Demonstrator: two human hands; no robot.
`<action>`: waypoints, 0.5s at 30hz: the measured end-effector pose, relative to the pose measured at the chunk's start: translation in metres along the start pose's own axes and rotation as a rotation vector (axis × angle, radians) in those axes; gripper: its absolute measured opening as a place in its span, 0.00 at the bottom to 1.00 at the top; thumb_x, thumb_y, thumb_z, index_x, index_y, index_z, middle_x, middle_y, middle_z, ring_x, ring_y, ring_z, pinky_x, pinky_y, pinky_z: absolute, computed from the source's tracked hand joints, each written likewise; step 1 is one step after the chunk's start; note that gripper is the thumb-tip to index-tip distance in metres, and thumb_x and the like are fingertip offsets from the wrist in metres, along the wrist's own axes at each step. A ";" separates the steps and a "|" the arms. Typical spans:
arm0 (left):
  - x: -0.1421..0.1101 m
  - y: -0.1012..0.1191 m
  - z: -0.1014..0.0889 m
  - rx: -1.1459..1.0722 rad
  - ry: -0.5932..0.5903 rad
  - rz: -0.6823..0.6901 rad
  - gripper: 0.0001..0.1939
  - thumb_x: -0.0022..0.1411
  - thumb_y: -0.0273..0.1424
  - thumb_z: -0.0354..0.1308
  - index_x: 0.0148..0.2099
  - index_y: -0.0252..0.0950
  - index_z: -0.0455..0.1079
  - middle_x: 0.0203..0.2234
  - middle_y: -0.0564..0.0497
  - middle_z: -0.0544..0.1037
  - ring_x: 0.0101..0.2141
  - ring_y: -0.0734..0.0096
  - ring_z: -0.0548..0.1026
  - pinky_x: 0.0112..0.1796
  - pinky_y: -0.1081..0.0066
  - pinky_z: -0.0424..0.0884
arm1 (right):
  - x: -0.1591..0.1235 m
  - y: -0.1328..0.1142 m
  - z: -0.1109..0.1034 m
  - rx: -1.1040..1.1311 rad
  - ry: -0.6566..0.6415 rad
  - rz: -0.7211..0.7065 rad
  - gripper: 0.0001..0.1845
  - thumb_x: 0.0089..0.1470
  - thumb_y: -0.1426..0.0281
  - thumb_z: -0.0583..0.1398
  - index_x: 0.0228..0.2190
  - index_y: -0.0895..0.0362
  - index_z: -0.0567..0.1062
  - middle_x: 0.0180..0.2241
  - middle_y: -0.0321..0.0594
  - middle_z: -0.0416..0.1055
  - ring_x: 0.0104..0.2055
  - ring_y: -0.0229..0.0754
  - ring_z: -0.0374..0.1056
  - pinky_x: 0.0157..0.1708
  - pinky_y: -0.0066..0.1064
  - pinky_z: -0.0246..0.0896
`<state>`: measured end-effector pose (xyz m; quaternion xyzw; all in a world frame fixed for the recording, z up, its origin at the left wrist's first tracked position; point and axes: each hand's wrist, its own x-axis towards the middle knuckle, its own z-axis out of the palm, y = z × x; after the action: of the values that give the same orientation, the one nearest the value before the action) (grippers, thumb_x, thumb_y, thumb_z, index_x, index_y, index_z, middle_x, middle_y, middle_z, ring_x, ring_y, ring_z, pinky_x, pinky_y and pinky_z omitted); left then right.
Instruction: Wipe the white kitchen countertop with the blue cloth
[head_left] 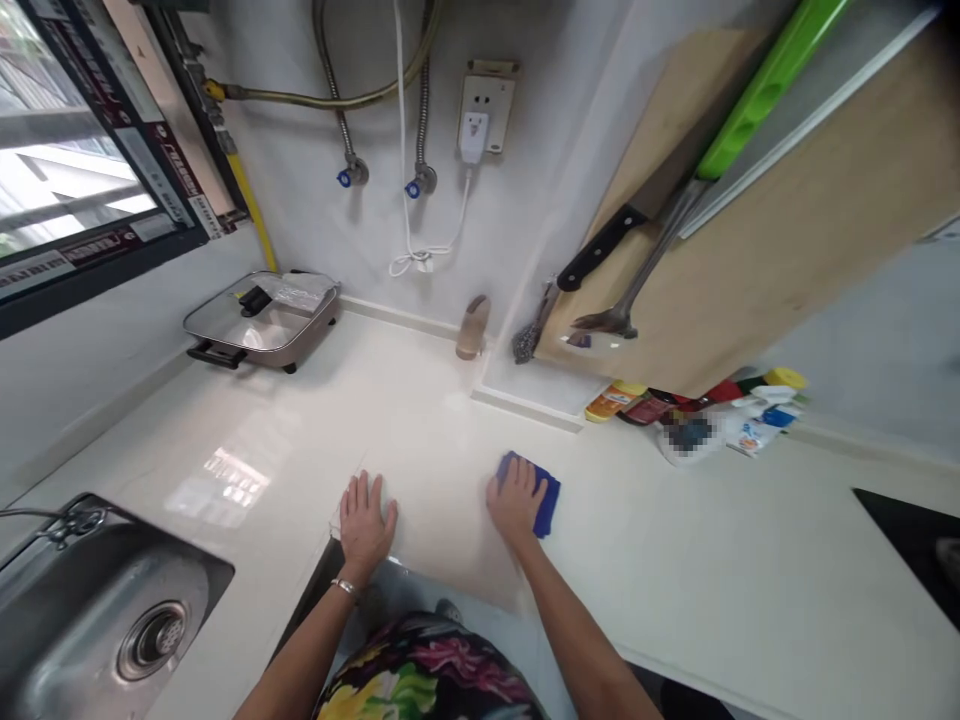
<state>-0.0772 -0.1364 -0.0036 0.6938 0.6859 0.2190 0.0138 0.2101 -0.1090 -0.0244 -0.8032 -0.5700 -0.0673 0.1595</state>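
My right hand presses a folded blue cloth against the white countertop, its fingers bent over the cloth. Part of the cloth is hidden beneath the palm. My left hand lies flat at the front edge of the counter, fingers spread, holding nothing. A bracelet circles the left wrist.
A lidded electric pan stands in the back left corner; a steel sink lies front left. Bottles line the right wall below a hanging knife and ladle. A brown bottle-like object stands at the back.
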 end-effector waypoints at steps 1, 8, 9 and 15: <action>0.000 0.000 -0.001 -0.020 -0.006 -0.007 0.28 0.69 0.38 0.48 0.65 0.29 0.66 0.68 0.33 0.60 0.69 0.46 0.53 0.66 0.46 0.51 | -0.006 -0.005 -0.001 0.000 -0.013 -0.029 0.34 0.63 0.62 0.44 0.64 0.70 0.59 0.65 0.60 0.58 0.69 0.60 0.50 0.67 0.63 0.36; 0.030 0.016 -0.035 -0.625 -0.212 -0.331 0.19 0.59 0.41 0.57 0.48 0.36 0.75 0.63 0.38 0.68 0.69 0.46 0.53 0.67 0.44 0.45 | -0.018 -0.012 -0.016 0.008 -0.116 -0.081 0.35 0.63 0.61 0.45 0.66 0.66 0.57 0.68 0.55 0.54 0.71 0.55 0.46 0.70 0.59 0.31; 0.037 0.024 -0.047 -0.769 -0.277 -0.376 0.17 0.59 0.43 0.57 0.43 0.37 0.75 0.59 0.39 0.72 0.67 0.47 0.58 0.65 0.44 0.49 | -0.017 -0.013 -0.018 0.014 -0.121 -0.074 0.35 0.63 0.62 0.46 0.66 0.66 0.58 0.68 0.55 0.54 0.71 0.55 0.46 0.70 0.58 0.30; 0.046 0.110 -0.171 -1.664 -0.771 -0.239 0.16 0.64 0.46 0.56 0.34 0.39 0.63 0.16 0.60 0.66 0.15 0.79 0.62 0.19 0.79 0.61 | -0.012 -0.012 -0.022 0.053 -0.141 -0.071 0.35 0.63 0.61 0.47 0.66 0.66 0.56 0.69 0.56 0.52 0.71 0.56 0.45 0.70 0.59 0.30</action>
<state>-0.0302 -0.1468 0.1994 0.4101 0.3226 0.3923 0.7576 0.1967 -0.1235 -0.0054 -0.7806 -0.6097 -0.0010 0.1377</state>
